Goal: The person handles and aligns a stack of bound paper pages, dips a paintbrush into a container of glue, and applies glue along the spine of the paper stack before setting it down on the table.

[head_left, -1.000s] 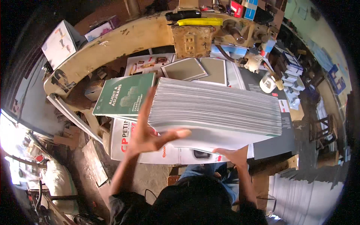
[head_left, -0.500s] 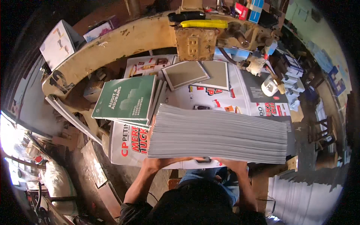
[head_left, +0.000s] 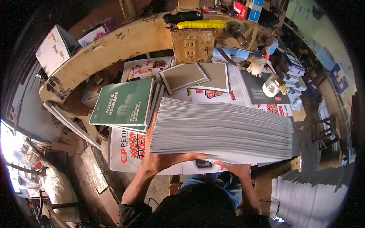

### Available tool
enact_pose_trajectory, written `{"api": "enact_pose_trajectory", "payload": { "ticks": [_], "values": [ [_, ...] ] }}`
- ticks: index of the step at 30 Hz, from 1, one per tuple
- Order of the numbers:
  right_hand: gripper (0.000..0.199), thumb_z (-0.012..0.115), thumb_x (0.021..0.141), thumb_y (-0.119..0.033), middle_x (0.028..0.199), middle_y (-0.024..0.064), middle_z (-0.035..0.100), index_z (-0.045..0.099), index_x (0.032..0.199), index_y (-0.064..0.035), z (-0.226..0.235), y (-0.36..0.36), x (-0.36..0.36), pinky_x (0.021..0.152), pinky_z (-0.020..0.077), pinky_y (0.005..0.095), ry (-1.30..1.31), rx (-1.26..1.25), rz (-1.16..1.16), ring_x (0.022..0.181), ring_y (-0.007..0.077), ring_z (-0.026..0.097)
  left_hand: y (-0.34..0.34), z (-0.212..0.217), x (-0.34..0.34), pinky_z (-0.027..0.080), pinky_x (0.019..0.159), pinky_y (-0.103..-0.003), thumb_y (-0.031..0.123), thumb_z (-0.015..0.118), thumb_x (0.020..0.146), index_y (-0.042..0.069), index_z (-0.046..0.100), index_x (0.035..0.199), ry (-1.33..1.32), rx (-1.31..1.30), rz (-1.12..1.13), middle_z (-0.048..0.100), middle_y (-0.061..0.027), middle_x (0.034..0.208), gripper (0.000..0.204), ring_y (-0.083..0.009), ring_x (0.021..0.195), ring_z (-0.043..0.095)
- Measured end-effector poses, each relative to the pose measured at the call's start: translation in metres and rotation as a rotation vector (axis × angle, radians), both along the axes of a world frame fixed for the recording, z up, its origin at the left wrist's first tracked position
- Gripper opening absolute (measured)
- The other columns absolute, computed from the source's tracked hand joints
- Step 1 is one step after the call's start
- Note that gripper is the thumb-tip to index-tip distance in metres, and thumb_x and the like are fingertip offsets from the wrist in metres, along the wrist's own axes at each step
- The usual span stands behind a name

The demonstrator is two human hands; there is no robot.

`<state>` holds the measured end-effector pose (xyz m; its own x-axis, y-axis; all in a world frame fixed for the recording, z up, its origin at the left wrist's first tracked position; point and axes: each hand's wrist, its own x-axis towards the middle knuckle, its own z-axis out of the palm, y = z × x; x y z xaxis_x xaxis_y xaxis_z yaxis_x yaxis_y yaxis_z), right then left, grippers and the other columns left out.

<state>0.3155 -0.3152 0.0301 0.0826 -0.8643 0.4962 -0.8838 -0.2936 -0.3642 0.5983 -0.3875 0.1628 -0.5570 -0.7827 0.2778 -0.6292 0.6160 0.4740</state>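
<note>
A thick stack of grey-white paper sections (head_left: 222, 131) is held between my two hands, its layered edges facing up toward me. My left hand (head_left: 155, 161) is closed around its left end, the thumb stretched along the near lower edge. From the near right side my right hand (head_left: 236, 167) grips the same stack, its thumb pointing left and its other fingers hidden beneath. Just left of the stack lies a pile of green-covered books (head_left: 123, 102). Beyond it are two brown boards with white borders (head_left: 185, 78), one overlapping the other.
Printed poster sheets (head_left: 127, 152) cover the worktable. A curved, worn metal machine frame (head_left: 110, 43) with a yellow-handled tool (head_left: 201, 24) arches across the back. At the right stand a white pot (head_left: 270, 88) with a brush and a dark sheet (head_left: 255, 89). Large pale sheets (head_left: 304, 201) lie lower right.
The paper stack has tilted slightly, showing more of its pale near side. My thumbs are more visible along its near edge. The whole view has shifted a little.
</note>
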Motion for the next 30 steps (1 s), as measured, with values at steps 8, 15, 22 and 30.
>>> {"api": "enact_pose_trajectory", "payload": {
  "ticks": [8, 15, 22, 30],
  "values": [
    [0.08, 0.087, 0.063, -0.057, 0.111, 0.0095, 0.064, 0.063, 0.116, -0.0025, -0.005, -0.002, 0.0, 0.082, 0.054, 0.034, 0.126, -0.044, 0.072, 0.092, 0.0248, 0.064, 0.007, 0.017, 0.016, 0.032, 0.109, -0.056, 0.056, 0.088, 0.056, -0.003, 0.023, 0.147, -0.066, 0.043, 0.006, 0.029, -0.0353, 0.147, 0.127, -0.0503, 0.132, 0.037],
    [0.069, 0.08, 0.07, -0.061, 0.111, 0.0063, 0.068, 0.067, 0.114, -0.0095, -0.001, -0.002, -0.01, 0.089, 0.0517, 0.0407, -0.249, 0.206, 0.03, 0.102, 0.0241, 0.064, 0.0, 0.122, -0.018, 0.03, 0.11, -0.054, 0.056, 0.088, 0.057, -0.006, 0.02, 0.147, -0.143, -0.191, -0.181, 0.026, -0.0351, 0.148, 0.128, -0.0502, 0.133, 0.035],
    [0.099, 0.094, 0.053, -0.044, 0.112, 0.0186, 0.067, 0.049, 0.132, -0.0041, 0.006, -0.001, -0.011, 0.091, 0.0536, 0.0392, -0.644, 0.215, 0.05, 0.098, 0.0302, 0.069, -0.001, 0.153, -0.055, 0.029, 0.111, -0.053, 0.055, 0.088, 0.058, -0.008, 0.017, 0.147, -0.353, -0.276, -0.25, 0.022, -0.0348, 0.15, 0.13, -0.0501, 0.135, 0.032],
    [0.103, 0.091, 0.054, -0.048, 0.116, 0.0233, 0.064, 0.047, 0.134, -0.0012, 0.006, 0.008, -0.011, 0.1, 0.0458, 0.0448, -0.579, 0.229, -0.021, 0.11, 0.0393, 0.062, -0.004, 0.143, -0.067, 0.039, 0.103, -0.051, 0.034, 0.098, 0.047, -0.005, 0.031, 0.135, -0.498, -0.05, -0.017, 0.046, -0.024, 0.134, 0.117, -0.0376, 0.127, 0.045]
  ]
}}
